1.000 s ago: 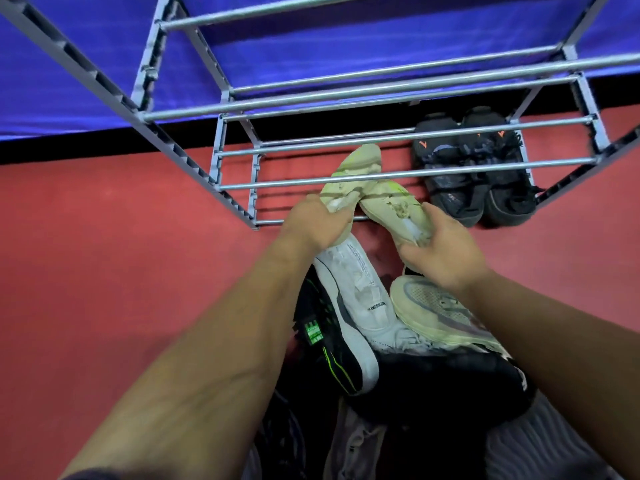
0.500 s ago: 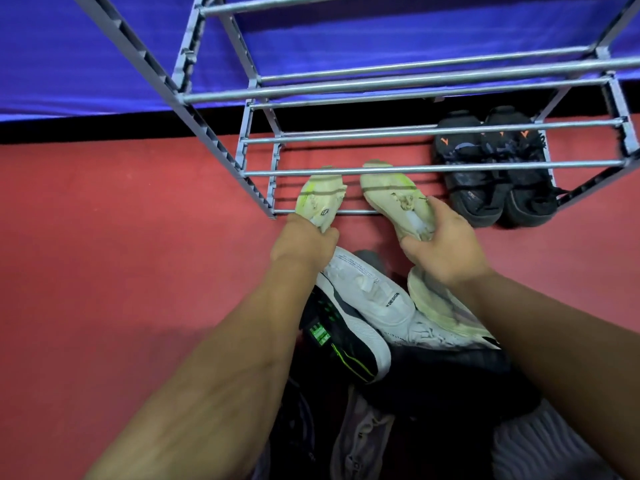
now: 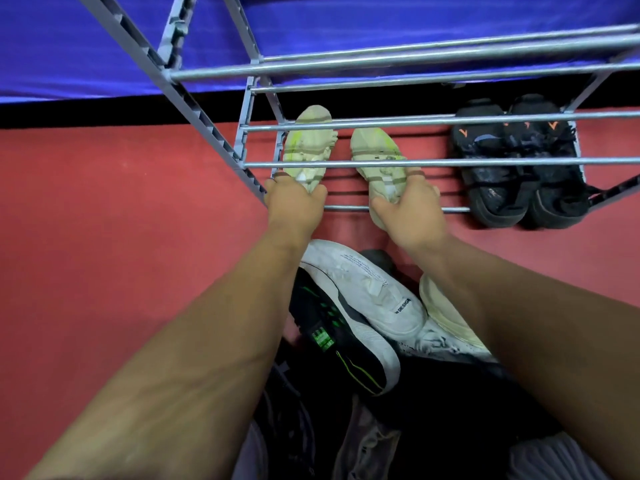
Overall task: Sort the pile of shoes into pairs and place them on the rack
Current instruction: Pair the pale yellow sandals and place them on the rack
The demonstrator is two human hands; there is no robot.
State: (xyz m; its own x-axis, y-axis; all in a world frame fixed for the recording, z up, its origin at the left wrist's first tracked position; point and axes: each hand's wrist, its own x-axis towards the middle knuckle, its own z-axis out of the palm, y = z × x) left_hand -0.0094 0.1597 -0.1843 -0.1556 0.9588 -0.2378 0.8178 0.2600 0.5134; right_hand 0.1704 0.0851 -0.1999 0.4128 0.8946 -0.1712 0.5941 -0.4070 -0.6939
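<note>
Two pale yellow-green shoes lie side by side, toes pointing away, on the bottom bars of the grey metal rack. My left hand grips the heel of the left shoe. My right hand holds the heel of the right shoe. A pair of black shoes with orange marks stands on the same level further right. The pile lies between my forearms: a white shoe, a black shoe with green accents and a cream shoe, partly hidden by my right arm.
The rack's upper bars cross over the shoes, and its left side rail slants down to the floor. A blue cloth wall stands behind the rack. Red floor spreads to the left. Dark clothing covers the lower pile.
Both hands have pushed the yellow-green shoes further in under the rack's bars, from crossed at the front edge to side by side on the bottom level.
</note>
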